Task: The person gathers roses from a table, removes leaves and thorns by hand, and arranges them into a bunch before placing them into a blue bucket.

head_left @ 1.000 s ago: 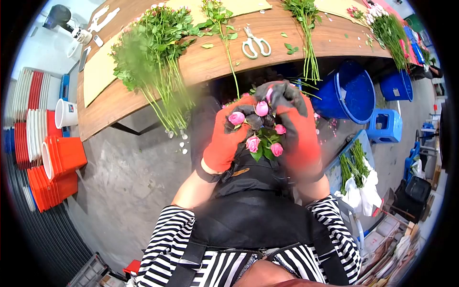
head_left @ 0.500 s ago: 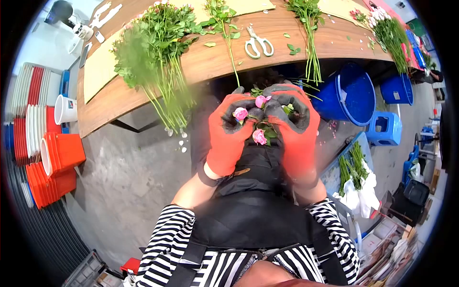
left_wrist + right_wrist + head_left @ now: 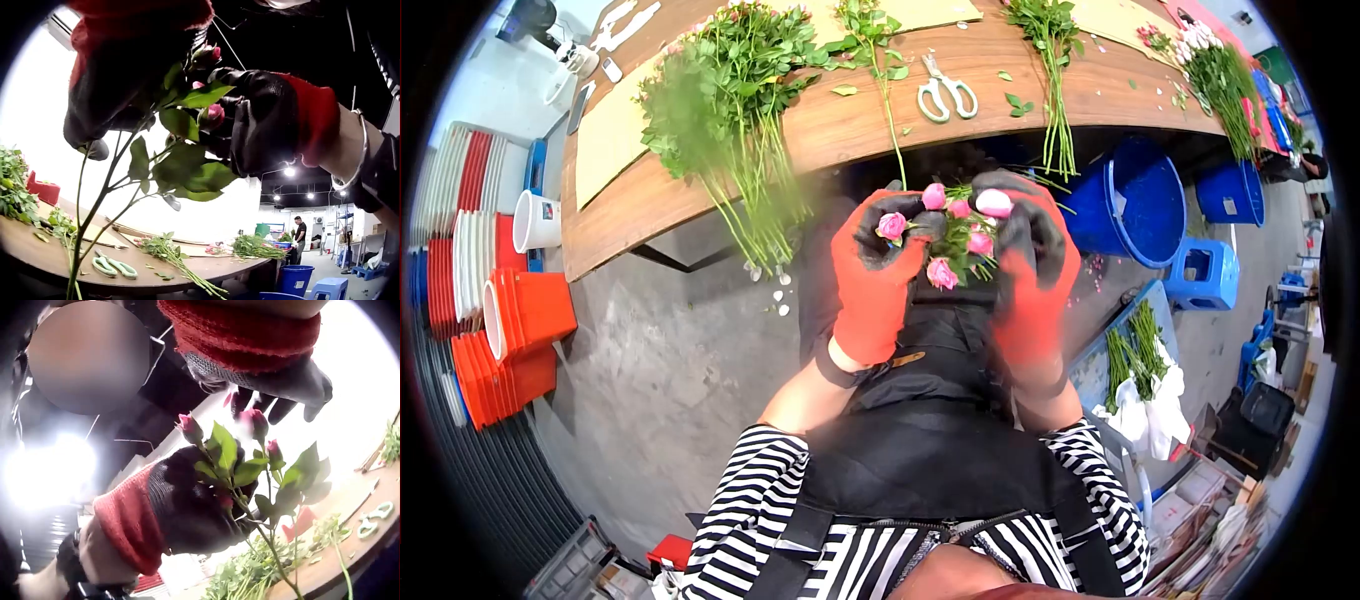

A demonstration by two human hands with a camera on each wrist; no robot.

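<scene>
My left hand, in a red glove with dark palm and fingers, grips a branched spray rose with several pink blooms and green leaves. In the left wrist view its bare lower stem hangs below the fingers. Opposite, my right hand, gloved alike, is at the upper right of the blooms. Between its thumb and fingers a pale pink petal is pinched. From the right wrist view, buds and leaves stand just below the right fingers.
On the wooden table lie a large bunch of roses, a single stem, scissors and another bunch. Blue buckets and a blue stool stand to the right; orange bins are at left.
The hands, close together half a second ago, have parted slightly, the right moving outward with the petal. More blooms now show between them. The left hand keeps its grip on the spray rose.
</scene>
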